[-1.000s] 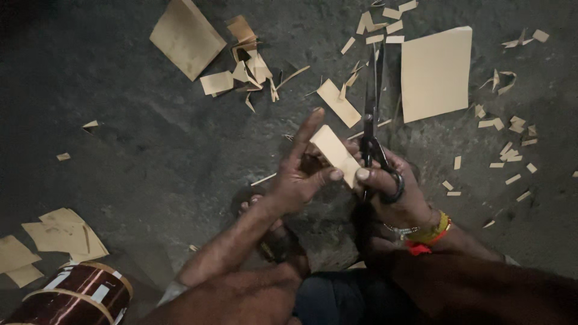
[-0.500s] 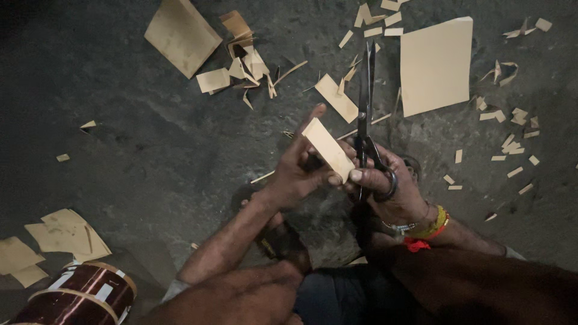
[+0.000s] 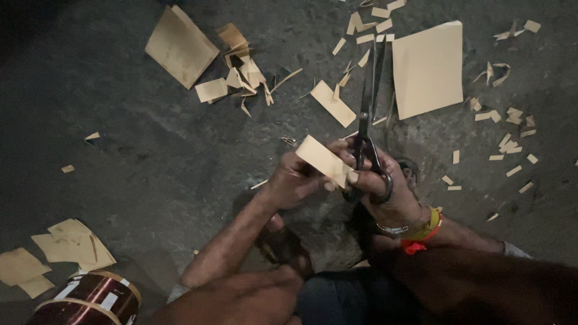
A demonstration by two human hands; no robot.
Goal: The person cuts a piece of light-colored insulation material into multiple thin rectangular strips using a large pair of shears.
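Two hands work above a dark floor [image 3: 150,168]: the left hand [image 3: 295,180] pinches a tan paper strip [image 3: 322,159], the right hand [image 3: 385,192] grips black scissors [image 3: 368,108], blades nearly closed, pointing far toward a tan sheet [image 3: 428,69].

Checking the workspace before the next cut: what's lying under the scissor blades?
Under the scissors blades lie dark floor and small tan paper offcuts; the large tan sheet sits just beside them. Whatever is directly beneath the blades is hidden.
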